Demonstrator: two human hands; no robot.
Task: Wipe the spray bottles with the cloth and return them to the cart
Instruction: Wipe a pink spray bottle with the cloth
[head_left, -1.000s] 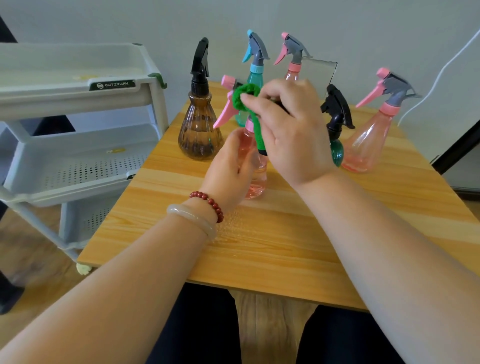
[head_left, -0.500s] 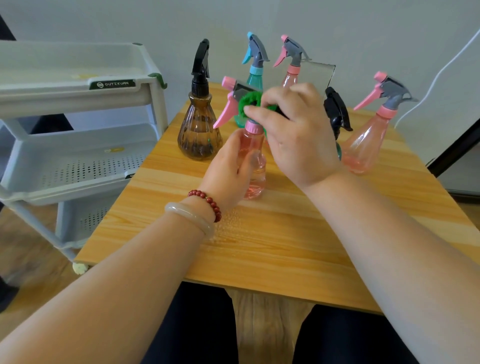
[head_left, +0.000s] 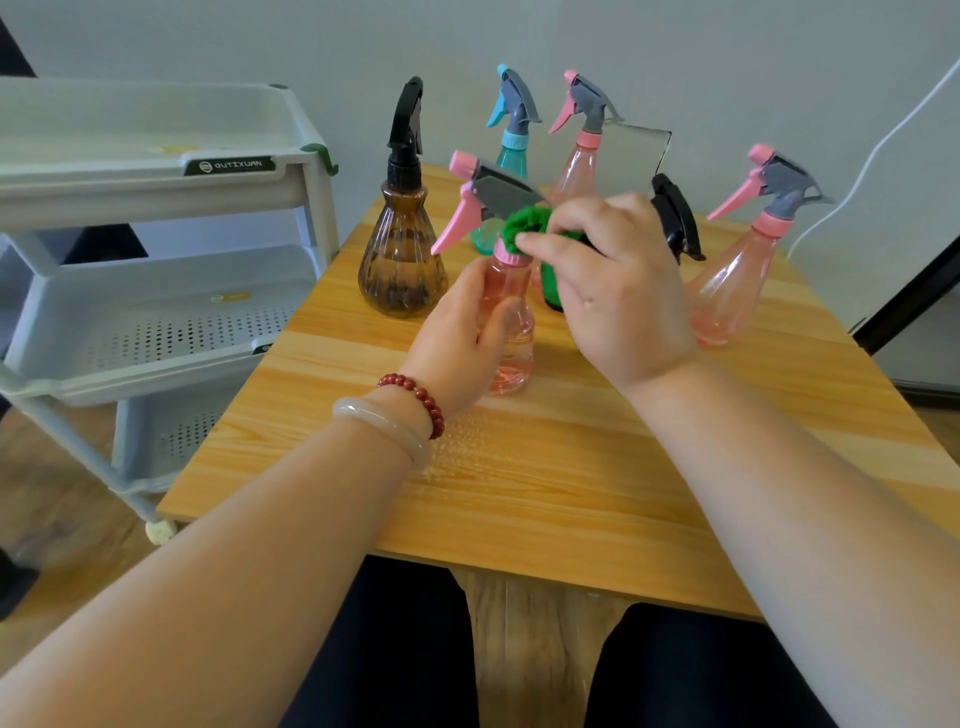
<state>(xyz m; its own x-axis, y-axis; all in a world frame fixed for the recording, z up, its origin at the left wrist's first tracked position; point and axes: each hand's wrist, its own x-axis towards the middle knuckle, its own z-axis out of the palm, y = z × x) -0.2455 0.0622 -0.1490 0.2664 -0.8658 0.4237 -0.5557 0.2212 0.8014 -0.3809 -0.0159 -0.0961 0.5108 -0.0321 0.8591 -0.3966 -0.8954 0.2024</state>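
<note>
A small pink spray bottle with a pink and grey trigger head stands on the wooden table. My left hand grips its body from the left. My right hand holds a green cloth against the bottle's neck, just under the trigger head. The grey three-tier cart stands to the left of the table, and nothing shows on its shelves.
Behind stand a brown bottle with a black head, a teal bottle, a tall pink bottle, a round pink bottle at right, and a black trigger head half hidden by my right hand. A white cable hangs at right.
My right hand has brought the green cloth down from the trigger head to the bottle's neck. My left hand has kept its hold on the bottle.
</note>
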